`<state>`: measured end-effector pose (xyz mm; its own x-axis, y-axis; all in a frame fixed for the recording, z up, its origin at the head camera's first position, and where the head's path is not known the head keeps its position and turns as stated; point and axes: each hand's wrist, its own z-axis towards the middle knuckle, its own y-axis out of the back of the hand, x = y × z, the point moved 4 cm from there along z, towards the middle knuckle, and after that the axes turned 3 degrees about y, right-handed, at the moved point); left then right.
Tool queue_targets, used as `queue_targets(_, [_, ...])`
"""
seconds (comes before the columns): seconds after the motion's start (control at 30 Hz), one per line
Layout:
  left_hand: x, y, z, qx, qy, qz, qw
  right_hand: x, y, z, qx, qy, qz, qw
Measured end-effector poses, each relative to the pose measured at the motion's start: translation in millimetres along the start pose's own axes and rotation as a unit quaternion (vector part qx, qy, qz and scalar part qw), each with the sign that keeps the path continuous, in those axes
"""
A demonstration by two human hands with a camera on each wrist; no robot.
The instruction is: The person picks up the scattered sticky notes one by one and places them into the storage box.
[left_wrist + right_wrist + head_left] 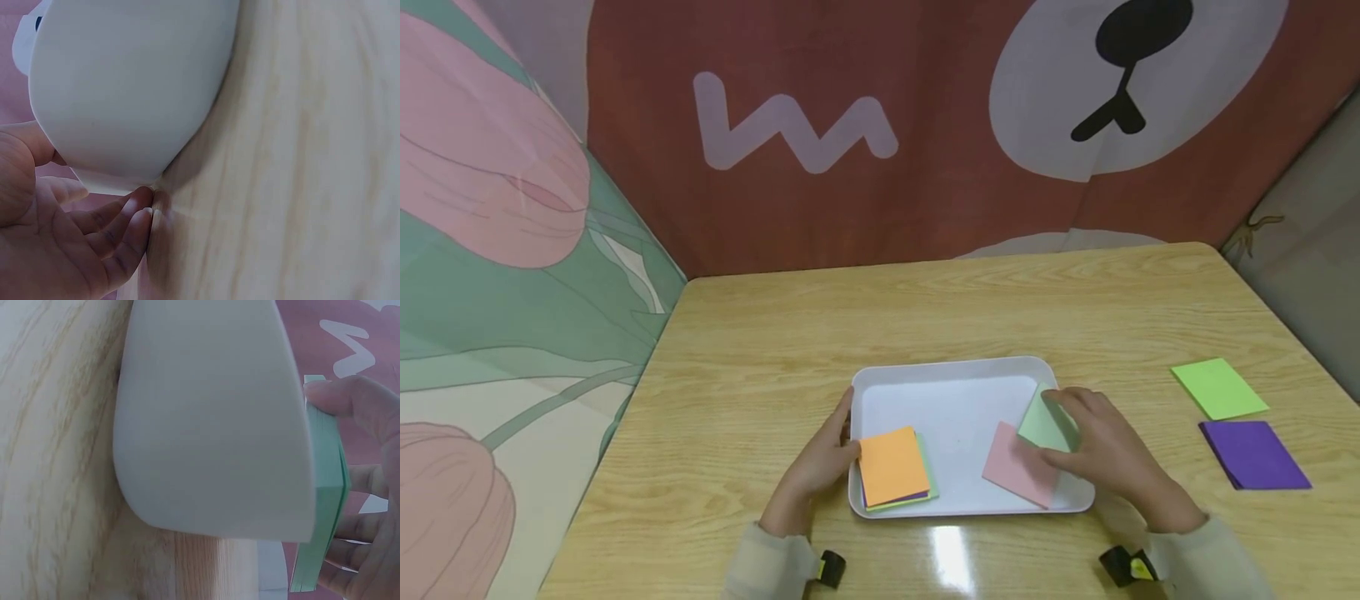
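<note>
A white tray (958, 400) lies on the wooden table. My left hand (822, 462) grips its left wall, thumb over the rim and fingertips low against the outside, as the left wrist view shows. My right hand (1108, 450) holds a mint green sticky note pad (1047, 423) between thumb and fingers at the tray's right side. The pad is tilted and overlaps a pink sticky note pad (1011, 465) lying in the tray. In the right wrist view, the mint pad (322, 462) shows beyond the tray wall (212, 425). An orange sticky note pad (893, 465) tops a small stack near my left thumb.
To the right of the tray, a lime green pad (1219, 388) and a purple pad (1255, 455) lie on the table (760, 350). Purple, yellow-green and mint edges show under the orange pad. A printed brown curtain (940, 208) hangs behind the table's far edge.
</note>
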<state>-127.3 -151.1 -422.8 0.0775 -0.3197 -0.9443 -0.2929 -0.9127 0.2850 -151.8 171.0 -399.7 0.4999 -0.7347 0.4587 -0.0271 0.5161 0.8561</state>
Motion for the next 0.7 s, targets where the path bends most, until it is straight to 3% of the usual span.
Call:
queue_targets(0.23, [18.5, 0.1, 6.1, -0.003, -0.007, 0.003, 1.0000, 1.6, -3.4, 0.0, -0.006, 0.011, 0.002, 1.000])
queue_targets(0.7, [17.5, 0.2, 5.5, -0.007, -0.016, 0.011, 0.9998, 5.5, -7.1, 0.7, -0.003, 0.013, 0.003, 1.000])
